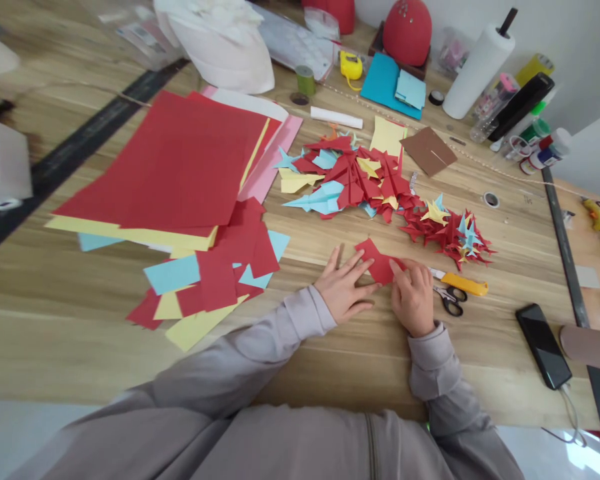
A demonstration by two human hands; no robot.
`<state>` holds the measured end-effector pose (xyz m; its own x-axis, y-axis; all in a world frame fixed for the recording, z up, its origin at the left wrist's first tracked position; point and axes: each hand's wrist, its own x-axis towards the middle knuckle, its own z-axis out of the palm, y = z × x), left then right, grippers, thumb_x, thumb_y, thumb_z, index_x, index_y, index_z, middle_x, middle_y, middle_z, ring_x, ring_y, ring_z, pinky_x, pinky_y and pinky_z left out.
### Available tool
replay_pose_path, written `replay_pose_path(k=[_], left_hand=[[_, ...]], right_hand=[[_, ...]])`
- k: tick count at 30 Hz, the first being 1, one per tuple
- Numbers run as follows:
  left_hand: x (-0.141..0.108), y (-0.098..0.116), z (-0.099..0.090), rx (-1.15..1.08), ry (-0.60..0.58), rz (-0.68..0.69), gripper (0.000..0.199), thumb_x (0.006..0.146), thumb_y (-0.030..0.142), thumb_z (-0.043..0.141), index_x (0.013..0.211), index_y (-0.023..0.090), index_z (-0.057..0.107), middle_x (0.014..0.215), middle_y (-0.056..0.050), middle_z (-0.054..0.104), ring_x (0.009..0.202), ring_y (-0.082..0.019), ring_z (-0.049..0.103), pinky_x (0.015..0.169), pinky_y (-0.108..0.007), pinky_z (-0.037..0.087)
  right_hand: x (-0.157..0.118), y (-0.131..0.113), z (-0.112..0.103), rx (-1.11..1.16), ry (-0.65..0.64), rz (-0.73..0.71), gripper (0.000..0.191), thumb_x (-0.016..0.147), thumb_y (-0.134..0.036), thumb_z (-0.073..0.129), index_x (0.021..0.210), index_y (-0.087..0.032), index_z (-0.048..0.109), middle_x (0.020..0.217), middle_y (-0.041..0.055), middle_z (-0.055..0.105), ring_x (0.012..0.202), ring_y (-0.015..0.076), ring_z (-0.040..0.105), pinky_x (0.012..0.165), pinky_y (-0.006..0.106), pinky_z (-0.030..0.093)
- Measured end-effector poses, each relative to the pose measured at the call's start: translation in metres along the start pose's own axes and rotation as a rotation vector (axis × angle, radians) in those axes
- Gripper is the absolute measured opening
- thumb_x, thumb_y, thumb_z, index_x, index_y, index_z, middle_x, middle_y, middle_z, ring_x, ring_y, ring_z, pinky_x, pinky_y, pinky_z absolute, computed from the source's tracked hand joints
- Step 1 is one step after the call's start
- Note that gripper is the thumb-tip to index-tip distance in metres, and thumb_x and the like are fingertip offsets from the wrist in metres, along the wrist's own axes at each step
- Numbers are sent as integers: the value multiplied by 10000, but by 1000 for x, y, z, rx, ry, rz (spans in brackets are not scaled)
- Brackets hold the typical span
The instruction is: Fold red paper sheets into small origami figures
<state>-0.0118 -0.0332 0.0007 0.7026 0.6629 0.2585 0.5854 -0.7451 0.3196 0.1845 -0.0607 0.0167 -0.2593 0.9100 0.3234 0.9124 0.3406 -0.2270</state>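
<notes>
A small red paper (379,265) with folded edges lies on the wooden table in front of me. My left hand (344,287) is open, its spread fingertips pressing the paper's left part flat. My right hand (413,297) is closed, index finger and thumb at the paper's right end, the other fingers curled under. Just beyond the paper is a heap of folded red, blue and yellow paper pieces (353,175). A second heap of pointed paper shapes (447,230) lies to the right. Beside my right hand are a yellow cutter (464,283) and black-handled scissors (451,300).
Large red sheets (175,167) are stacked at left, with loose cut paper pieces (217,283) in front. A black phone (543,345) with a cable lies at right. Toward the back stand a yellow tape measure (351,65), a white roll (480,72) and several bottles.
</notes>
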Motion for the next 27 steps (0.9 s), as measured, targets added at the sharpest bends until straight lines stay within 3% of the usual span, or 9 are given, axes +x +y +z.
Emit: replay_pose_path(k=[6,13,27], left_hand=[[-2,5,-3,29,2,-16,441,774,484,563,1191,343,566,1385,-98,433,1306,-355,306,1032,-613,161],[-3,6,1,55,-10,-14,561,804,524,491,1230,162,539,1348,-166,464,1276,-326,361,1049,-557,184],[-4,1,5,43,-10,15,501,783,539,516,1207,275,557,1378,-152,427,1289,-353,336,1024,-619,151]], right_hand=[[1,-4,5,60,-93,-79,352,836,-141,445,1163,-185,567,1105,132,576,1035,246,504,874,433,429],[3,-3,4,109,-100,-80,347,851,-132,429,1170,-146,565,1107,137,603,1050,245,509,899,427,435],[1,11,3,288,-84,-34,523,743,14,361,1205,-147,547,1121,118,614,1064,220,535,920,399,461]])
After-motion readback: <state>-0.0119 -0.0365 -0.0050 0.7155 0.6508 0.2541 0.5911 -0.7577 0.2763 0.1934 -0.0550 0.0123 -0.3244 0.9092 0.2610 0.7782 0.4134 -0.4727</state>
